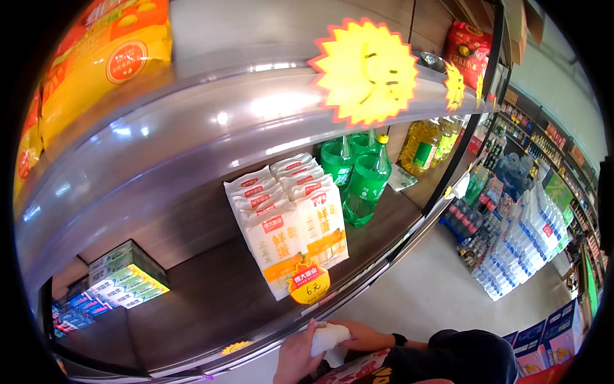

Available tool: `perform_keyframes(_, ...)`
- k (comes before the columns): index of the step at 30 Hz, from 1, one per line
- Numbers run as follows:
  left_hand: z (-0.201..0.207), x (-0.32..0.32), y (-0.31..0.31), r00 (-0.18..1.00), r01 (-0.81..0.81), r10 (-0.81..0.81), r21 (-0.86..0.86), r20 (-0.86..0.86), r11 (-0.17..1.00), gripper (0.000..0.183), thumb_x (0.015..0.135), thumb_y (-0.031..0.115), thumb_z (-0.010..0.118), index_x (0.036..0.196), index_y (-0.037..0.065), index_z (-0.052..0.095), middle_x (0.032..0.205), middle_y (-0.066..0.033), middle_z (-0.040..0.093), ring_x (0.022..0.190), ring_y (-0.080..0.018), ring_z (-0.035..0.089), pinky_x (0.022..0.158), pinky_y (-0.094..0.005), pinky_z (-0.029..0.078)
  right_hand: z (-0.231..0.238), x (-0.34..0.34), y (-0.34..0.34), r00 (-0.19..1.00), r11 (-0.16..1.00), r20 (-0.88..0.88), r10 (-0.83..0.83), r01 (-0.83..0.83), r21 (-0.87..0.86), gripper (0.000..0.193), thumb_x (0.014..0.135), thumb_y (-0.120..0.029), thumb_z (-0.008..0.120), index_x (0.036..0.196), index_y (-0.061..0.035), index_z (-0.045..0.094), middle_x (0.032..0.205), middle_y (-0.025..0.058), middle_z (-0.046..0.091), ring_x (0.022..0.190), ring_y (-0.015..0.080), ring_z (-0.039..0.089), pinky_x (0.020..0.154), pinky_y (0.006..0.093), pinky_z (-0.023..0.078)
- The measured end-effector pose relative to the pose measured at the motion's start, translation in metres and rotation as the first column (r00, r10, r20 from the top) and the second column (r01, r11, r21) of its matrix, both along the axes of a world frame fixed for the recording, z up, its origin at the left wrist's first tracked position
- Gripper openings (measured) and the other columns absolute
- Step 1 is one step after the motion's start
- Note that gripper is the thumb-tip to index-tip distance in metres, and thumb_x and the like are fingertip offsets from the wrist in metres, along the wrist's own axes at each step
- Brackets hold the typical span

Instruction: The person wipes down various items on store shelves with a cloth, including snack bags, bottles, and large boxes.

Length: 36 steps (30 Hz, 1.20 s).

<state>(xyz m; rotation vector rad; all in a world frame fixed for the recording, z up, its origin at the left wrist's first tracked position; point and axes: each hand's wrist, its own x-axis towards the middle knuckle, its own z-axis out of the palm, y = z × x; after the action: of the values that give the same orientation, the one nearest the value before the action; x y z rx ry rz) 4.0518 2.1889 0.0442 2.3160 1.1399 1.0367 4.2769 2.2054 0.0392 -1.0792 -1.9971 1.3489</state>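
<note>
At the bottom middle, just off the shelf's front edge, my left hand [298,352] closes its fingers round a small white bundle [330,337] that looks like folded cloth or paper. My right hand [362,334] meets it from the other side, fingers mostly hidden behind the bundle; a dark band circles that wrist. Nearest to both hands on the dark shelf [211,307] stand two rows of white-and-orange noodle packs [291,237]. A round yellow-and-red price tag [309,282] hangs at their front.
Green bottles [368,182] and oil jugs [420,147] stand right of the packs. Toothpaste boxes [131,285] lie at the left. An upper shelf [192,121] with yellow bags [105,64] crosses above, its edge carrying a sun-shaped sign [368,72]. Stacked water bottles [521,237] occupy the floor rightward.
</note>
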Motion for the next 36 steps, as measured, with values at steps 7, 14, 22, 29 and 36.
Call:
perform_keyframes(7,0.025,0.037,-0.029,0.978,-0.206,0.206,0.047,0.000,0.977,0.057,0.069,0.011,0.071,0.122,0.002,0.051,0.107,-0.0185,0.062,0.096,-0.0356,0.062,0.081,-0.0414,0.051,0.004,0.041,-0.022,0.999,0.965,-0.026,-0.040,0.045,0.259,0.049,0.082,-0.006,0.056,0.131,-0.0029,0.049,0.120,0.0211,0.058,0.112,0.0375,0.055,0.098,0.0407,0.042)
perform_keyframes(14,0.025,0.115,-0.062,0.960,-0.193,0.235,-0.248,0.152,0.949,0.022,0.080,0.002,0.056,0.102,-0.001,0.059,0.094,-0.0158,0.060,0.084,-0.0256,0.059,0.073,-0.0334,0.047,-0.005,0.115,-0.075,0.912,0.850,-0.175,-0.371,0.409,0.332,0.049,0.080,-0.004,0.055,0.129,-0.0080,0.052,0.116,0.0191,0.059,0.103,0.0357,0.060,0.089,0.0387,0.049)
perform_keyframes(22,0.017,0.250,-0.077,0.872,0.227,0.142,-0.643,0.468,0.732,0.029,0.090,0.010,0.048,0.111,-0.006,0.059,0.102,-0.0099,0.063,0.092,-0.0170,0.058,0.083,-0.0281,0.044,-0.002,0.239,-0.170,0.655,0.605,-0.141,-0.742,0.745,0.280,0.042,0.081,-0.006,0.056,0.123,-0.0066,0.055,0.108,0.0163,0.062,0.095,0.0347,0.062,0.083,0.0388,0.050)
perform_keyframes(29,0.014,0.369,-0.091,0.814,0.576,-0.467,-0.379,0.346,0.724,0.029,0.088,0.008,0.048,0.112,-0.005,0.059,0.102,-0.0126,0.064,0.091,-0.0205,0.060,0.084,-0.0307,0.045,-0.005,0.306,-0.256,0.449,0.442,-0.141,-0.882,0.894,0.076,0.036,0.092,-0.022,0.056,0.123,-0.0042,0.054,0.109,0.0156,0.063,0.095,0.0290,0.064,0.083,0.0367,0.050)
perform_keyframes(36,0.014,0.456,-0.095,0.455,0.793,-0.882,-0.507,0.123,0.338,0.029,0.081,0.011,0.060,0.106,-0.003,0.062,0.093,-0.0250,0.064,0.083,-0.0402,0.065,0.071,-0.0392,0.051,-0.028,0.319,-0.285,0.153,0.147,-0.216,-0.964,0.988,0.047,0.069,0.085,-0.011,0.059,0.146,-0.0115,0.027,0.109,0.0196,0.061,0.089,0.0316,0.063,0.076,0.0390,0.051)
